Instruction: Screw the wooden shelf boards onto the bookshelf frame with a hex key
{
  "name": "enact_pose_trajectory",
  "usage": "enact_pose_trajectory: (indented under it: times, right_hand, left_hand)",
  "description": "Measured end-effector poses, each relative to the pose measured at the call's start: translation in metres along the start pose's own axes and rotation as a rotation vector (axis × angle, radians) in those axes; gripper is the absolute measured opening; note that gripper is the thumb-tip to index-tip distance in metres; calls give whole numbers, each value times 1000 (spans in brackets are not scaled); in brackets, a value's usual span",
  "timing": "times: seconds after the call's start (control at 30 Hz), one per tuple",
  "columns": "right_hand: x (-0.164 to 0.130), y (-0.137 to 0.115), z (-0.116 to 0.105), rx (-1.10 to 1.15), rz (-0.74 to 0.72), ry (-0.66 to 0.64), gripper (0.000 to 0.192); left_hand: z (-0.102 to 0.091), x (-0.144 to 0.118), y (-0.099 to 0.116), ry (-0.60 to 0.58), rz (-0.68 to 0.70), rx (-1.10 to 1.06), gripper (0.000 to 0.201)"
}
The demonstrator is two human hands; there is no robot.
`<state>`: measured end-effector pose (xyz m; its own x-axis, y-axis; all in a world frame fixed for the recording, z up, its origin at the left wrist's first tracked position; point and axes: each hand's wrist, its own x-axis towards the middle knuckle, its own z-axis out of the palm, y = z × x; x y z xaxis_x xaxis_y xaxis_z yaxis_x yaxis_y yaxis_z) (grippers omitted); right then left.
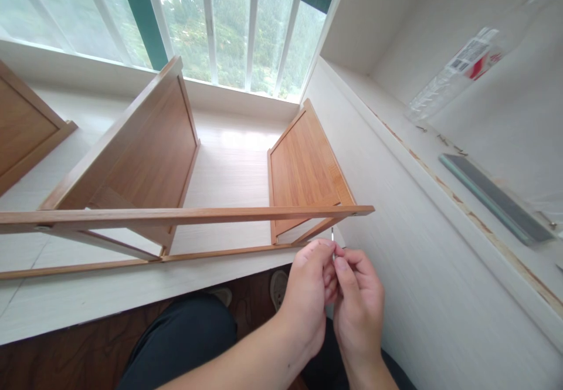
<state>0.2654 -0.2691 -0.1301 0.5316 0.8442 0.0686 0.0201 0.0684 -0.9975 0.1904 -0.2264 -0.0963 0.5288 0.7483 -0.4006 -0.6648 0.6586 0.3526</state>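
My left hand [311, 278] and my right hand [358, 284] meet in front of the right end of a wooden frame. Both are closed, with fingertips pinched together around a slim silvery screw [333, 235]. Its tip points up between my fingers, and the rest is hidden. Just beyond lies the front wooden rail [246, 215], with a hole near its right end. Behind that rail, a brown wooden panel [303, 170] stands by the white wall. A second panel [145, 143] stands farther left, meeting the same frame.
On the right-hand ledge lie several small screws [443, 139], a dark flat slab [495, 199] and a clear plastic bottle [466, 64]. Another wooden panel [26, 126] is at far left. A barred window [229, 26] is behind the white sill, and my knees are below its front edge.
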Motion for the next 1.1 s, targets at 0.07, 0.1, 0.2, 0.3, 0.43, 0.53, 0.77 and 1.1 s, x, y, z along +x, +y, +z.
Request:
enact_pose_trajectory:
  times: [0.07, 0.1, 0.2, 0.3, 0.43, 0.53, 0.77, 1.1]
  right_hand:
    - [1, -2, 1, 21, -15, 7, 21]
    - [1, -3, 1, 31, -24, 5, 21]
    - [2, -4, 3, 42, -40, -22, 22]
    - [3, -5, 5, 8, -36, -41, 26]
    - [5, -7, 6, -52, -37, -15, 29]
    - [6, -7, 6, -77, -38, -13, 30]
    - [6, -7, 6, -104, -59, -10, 29]
    - [1, -3, 2, -58, -18, -5, 27]
  left_hand:
    - [0, 0, 0, -52, 20, 11, 24]
    - [-1, 0, 0, -74, 30, 19, 25]
    - [-3, 3, 1, -112, 50, 36, 25]
    - [-6, 7, 0, -107, 51, 35, 25]
    - [-7, 10, -1, -61, 62, 32, 29]
    - [-6, 9, 0, -55, 69, 33, 30]
    - [-5, 8, 0, -34, 65, 56, 32]
    - [-5, 5, -1, -13, 28, 62, 26]
